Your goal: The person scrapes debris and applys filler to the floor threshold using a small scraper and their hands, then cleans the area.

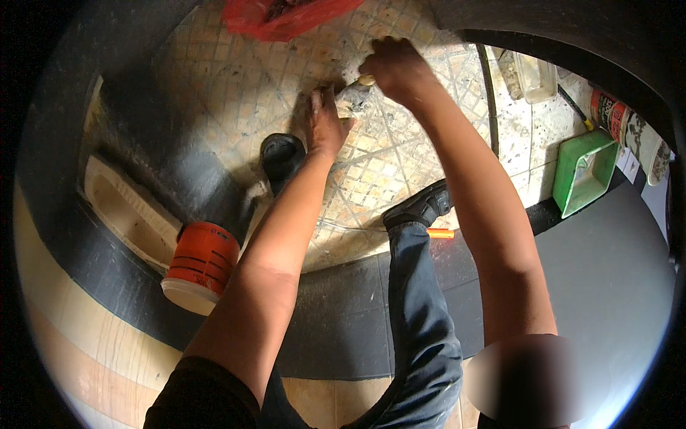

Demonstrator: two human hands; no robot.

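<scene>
Head view: the person's right hand (400, 71) is curled around the yellowish handle of a small trowel-like tool (352, 91), whose greyish blade reaches down and left to the mosaic-patterned tile floor (371, 175), ending just beside the left hand (326, 125). That left hand is low at the floor with its thumb held apart from its partly bent fingers, which look whitened; whether a small scrap lies under them cannot be told. As for how far along the work is, the floor looks uneven: cream and tan tiles show clearly below the hands, while dark, irregular lines and pale, smeary patches run between and over tiles around the blade and farther up. My judgement is that the surface is partly worked rather than finished, though how much remains cannot be measured from here. A red plastic bag (286, 21) lies beyond the hands, an orange-red bucket (204, 257) leans by the left forearm, and a green plastic tray (582, 175) and a clear plastic container (536, 79) are at the right.
</scene>
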